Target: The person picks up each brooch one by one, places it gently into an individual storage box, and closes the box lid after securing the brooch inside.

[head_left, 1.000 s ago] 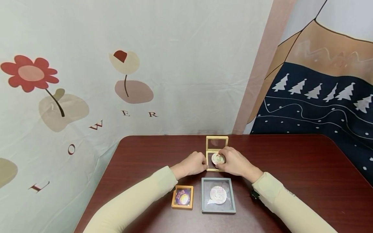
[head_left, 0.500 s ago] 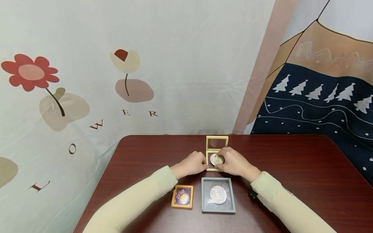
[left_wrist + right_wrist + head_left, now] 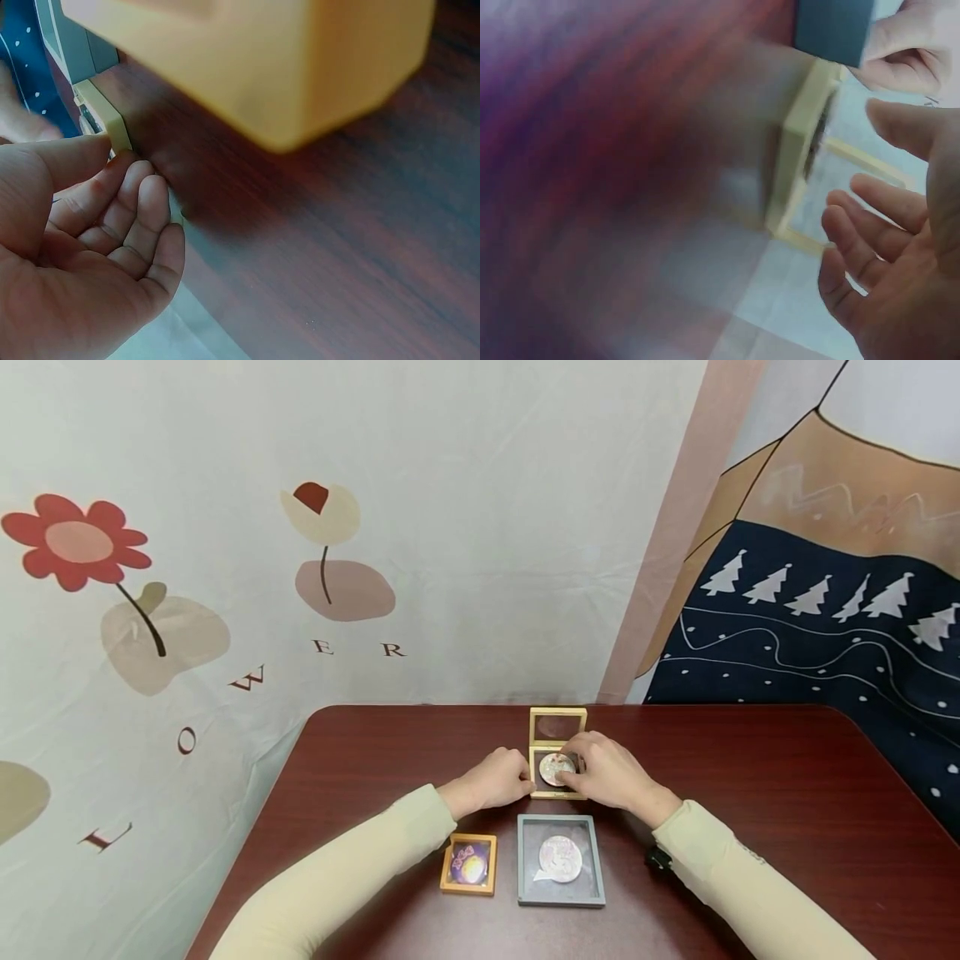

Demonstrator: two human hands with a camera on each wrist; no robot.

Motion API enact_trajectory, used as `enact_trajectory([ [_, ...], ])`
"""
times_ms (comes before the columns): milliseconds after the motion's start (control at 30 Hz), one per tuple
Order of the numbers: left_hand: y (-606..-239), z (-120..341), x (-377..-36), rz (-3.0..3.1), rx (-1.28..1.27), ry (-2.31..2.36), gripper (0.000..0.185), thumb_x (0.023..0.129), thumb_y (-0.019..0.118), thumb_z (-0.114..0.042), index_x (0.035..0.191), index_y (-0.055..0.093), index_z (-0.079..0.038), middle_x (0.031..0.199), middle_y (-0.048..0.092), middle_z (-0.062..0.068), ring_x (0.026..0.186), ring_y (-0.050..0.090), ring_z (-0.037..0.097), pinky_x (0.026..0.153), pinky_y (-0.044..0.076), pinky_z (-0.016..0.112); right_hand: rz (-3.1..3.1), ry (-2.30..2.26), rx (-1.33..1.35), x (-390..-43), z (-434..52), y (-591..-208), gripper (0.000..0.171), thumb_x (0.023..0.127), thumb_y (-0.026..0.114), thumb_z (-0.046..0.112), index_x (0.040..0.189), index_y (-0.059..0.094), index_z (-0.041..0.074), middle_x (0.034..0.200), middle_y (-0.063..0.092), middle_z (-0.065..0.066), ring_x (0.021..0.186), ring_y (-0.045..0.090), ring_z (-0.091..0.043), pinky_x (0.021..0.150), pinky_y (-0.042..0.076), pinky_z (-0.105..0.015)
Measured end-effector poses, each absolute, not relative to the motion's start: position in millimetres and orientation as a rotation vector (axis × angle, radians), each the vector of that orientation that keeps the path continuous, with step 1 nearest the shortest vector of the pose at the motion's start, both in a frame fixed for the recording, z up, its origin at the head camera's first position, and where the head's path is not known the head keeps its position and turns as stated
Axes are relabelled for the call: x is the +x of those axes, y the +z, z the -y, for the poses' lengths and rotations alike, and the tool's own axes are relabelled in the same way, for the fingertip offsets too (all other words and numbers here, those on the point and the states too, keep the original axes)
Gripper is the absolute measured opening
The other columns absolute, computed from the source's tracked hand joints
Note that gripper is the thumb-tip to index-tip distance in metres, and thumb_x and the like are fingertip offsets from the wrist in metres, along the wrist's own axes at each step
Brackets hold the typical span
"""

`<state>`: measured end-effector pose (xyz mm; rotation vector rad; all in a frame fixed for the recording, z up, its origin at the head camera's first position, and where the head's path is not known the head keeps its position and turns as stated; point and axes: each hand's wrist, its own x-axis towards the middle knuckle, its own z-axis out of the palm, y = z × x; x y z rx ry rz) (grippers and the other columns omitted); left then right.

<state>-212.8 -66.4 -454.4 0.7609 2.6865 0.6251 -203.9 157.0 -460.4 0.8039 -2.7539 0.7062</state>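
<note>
A cream hinged frame case (image 3: 534, 770) lies open at mid-table, its lid (image 3: 557, 725) standing up behind. A round silvery badge (image 3: 557, 768) lies in its base. My left hand (image 3: 523, 783) holds the base's left edge; in the left wrist view the left hand (image 3: 124, 169) has curled fingers and its thumb on the cream frame (image 3: 105, 120). My right hand (image 3: 582, 763) hovers at the badge's right side. In the right wrist view the right hand (image 3: 862, 172) has loosely spread fingers that hold nothing, close to the cream frame (image 3: 799, 150).
Nearer me lie a grey frame (image 3: 561, 893) holding a white round badge and a small orange frame (image 3: 469, 863) with a purple badge. The dark wooden table (image 3: 750, 777) meets a fabric-hung wall at the back. A small black object (image 3: 658, 858) sits by my right sleeve.
My right hand's fingers have drawn back to the right off the badge, which now shows more fully in the case's base. The left hand has stayed at the frame's edge.
</note>
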Motion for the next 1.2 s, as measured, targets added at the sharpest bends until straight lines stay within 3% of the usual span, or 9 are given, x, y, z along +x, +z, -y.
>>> enact_trajectory([
  [333, -454.6, 67.3, -213.8, -2.697, 0.779, 0.618, 0.031, 0.099, 0.073, -0.017, 0.068, 0.073, -0.014, 0.052, 0.052, -0.011, 0.051, 0.043, 0.007, 0.057, 0.038, 0.023, 2.545, 0.731, 0.789, -210.9, -170.0, -432.4, 0.025, 0.088, 0.083, 0.02, 0.107, 0.076, 0.004, 0.107, 0.071, -0.008, 0.102, 0.066, -0.025, 0.084, 0.056, -0.045],
  [833, -453.2, 66.6, -212.1, -2.685, 0.778, 0.641, 0.031, 0.099, 0.073, -0.016, 0.068, 0.073, -0.013, 0.053, 0.052, -0.008, 0.051, 0.042, 0.008, 0.058, 0.039, 0.023, 2.705, 0.747, 0.658, -223.7, -179.5, -429.2, 0.056, 0.092, 0.079, 0.031, 0.137, 0.064, -0.001, 0.135, 0.063, -0.019, 0.127, 0.058, -0.036, 0.102, 0.049, -0.055],
  [1200, -453.2, 65.5, -212.8, -2.678, 0.763, 0.629, 0.033, 0.1, 0.072, -0.017, 0.067, 0.072, -0.014, 0.052, 0.05, -0.008, 0.052, 0.04, 0.009, 0.059, 0.038, 0.023, 2.742, 0.734, 0.671, -221.8, -183.4, -434.0, 0.045, 0.096, 0.075, 0.022, 0.134, 0.067, -0.001, 0.129, 0.066, -0.018, 0.121, 0.062, -0.035, 0.101, 0.05, -0.054],
])
